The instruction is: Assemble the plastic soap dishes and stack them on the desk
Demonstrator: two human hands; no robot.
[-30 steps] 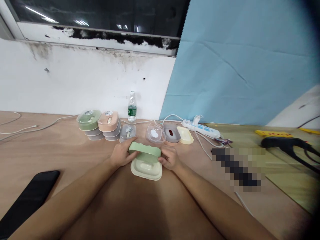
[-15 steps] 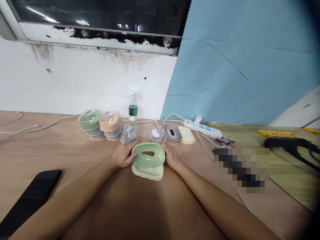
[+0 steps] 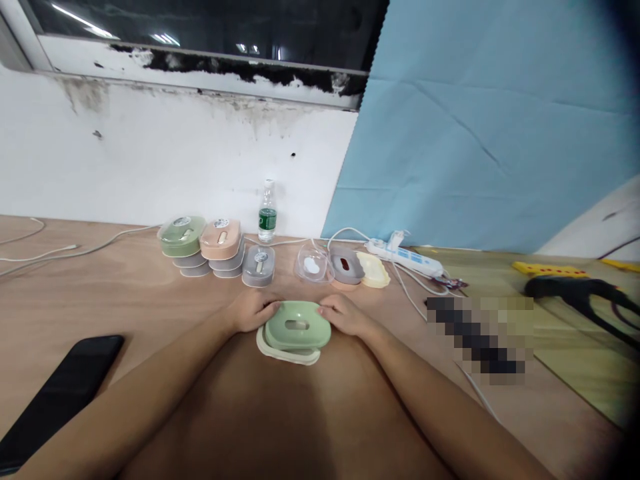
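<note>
A pale green oval lid [image 3: 298, 325] with a slot in its top sits on a cream tray [image 3: 280, 352] on the wooden table [image 3: 125, 307]. My left hand [image 3: 253, 309] grips the lid's left end with curled fingers. My right hand [image 3: 343, 313] presses on its right end, fingers bent over the edge. Both hands hold the same piece between them.
Behind stand stacked boxes in green [image 3: 181, 237], peach [image 3: 221, 240] and grey [image 3: 259, 265], a clear cover [image 3: 311, 265], a grey piece [image 3: 345, 265], a cream piece [image 3: 374, 271] and a water bottle [image 3: 267, 213]. A power strip [image 3: 405, 258] with cables lies right. A black phone [image 3: 55, 393] lies near left.
The green lid was held tilted above the cream tray, then turned flat and lowered onto it. Both hands came down with it.
</note>
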